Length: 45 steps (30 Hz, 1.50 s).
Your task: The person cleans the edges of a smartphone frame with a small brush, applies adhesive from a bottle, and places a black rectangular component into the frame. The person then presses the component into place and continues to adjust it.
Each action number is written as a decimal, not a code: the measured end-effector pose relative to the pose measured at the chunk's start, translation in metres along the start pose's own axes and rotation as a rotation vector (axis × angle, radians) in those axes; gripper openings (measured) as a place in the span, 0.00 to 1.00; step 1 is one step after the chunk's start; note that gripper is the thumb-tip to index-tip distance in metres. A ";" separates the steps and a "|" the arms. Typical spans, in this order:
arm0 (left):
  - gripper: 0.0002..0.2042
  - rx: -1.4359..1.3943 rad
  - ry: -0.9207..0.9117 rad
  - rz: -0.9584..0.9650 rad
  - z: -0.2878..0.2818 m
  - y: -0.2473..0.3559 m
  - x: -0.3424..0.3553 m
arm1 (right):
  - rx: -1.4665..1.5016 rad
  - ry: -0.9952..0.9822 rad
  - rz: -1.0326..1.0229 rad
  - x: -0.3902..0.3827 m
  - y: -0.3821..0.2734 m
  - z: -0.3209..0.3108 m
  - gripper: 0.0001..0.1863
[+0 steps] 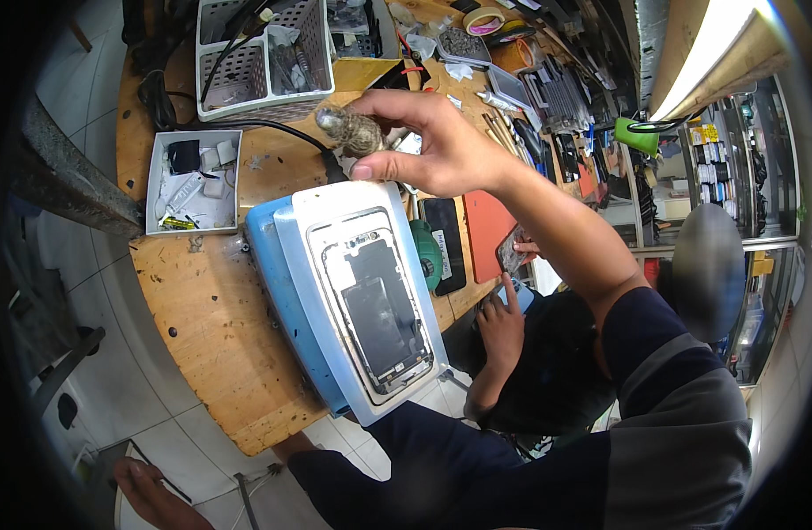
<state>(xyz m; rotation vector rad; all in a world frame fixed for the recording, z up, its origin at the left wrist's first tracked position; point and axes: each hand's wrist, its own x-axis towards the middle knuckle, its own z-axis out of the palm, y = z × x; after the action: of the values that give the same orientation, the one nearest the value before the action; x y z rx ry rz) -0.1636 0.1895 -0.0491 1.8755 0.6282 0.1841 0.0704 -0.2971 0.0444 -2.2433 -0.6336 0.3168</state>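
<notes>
The phone part [379,309] at the worktop's [207,331] near edge looks opened, not put back together, while the half-curled right hand [437,146] pinches a string-wrapped tool [357,134]; left hand, can't tell.

I see a bare right hand [432,146] and forearm; farther up that arm is a short navy sleeve [649,322], crossed by a grey stripe [666,367]. A wider grey panel [679,481] lies beyond, and dark navy cloth [485,473] covers the lap.
</notes>
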 end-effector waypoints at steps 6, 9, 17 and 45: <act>0.17 0.065 -0.006 0.040 0.002 -0.001 0.000 | -0.120 -0.053 -0.145 0.022 0.001 0.000 0.29; 0.17 0.060 -0.027 0.060 0.004 -0.001 0.002 | -0.190 -0.047 -0.211 0.031 0.000 -0.001 0.28; 0.16 0.029 -0.027 0.026 0.012 0.003 0.001 | -0.144 -0.082 -0.221 0.050 0.001 -0.003 0.29; 0.04 -0.110 -0.294 0.056 0.079 0.060 0.003 | 0.119 0.291 0.201 0.023 0.090 -0.051 0.31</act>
<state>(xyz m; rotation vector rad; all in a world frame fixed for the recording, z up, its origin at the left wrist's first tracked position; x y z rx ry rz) -0.1086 0.1097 -0.0259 1.7703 0.3572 -0.0220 0.1416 -0.3686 0.0112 -2.1851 -0.2302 0.1186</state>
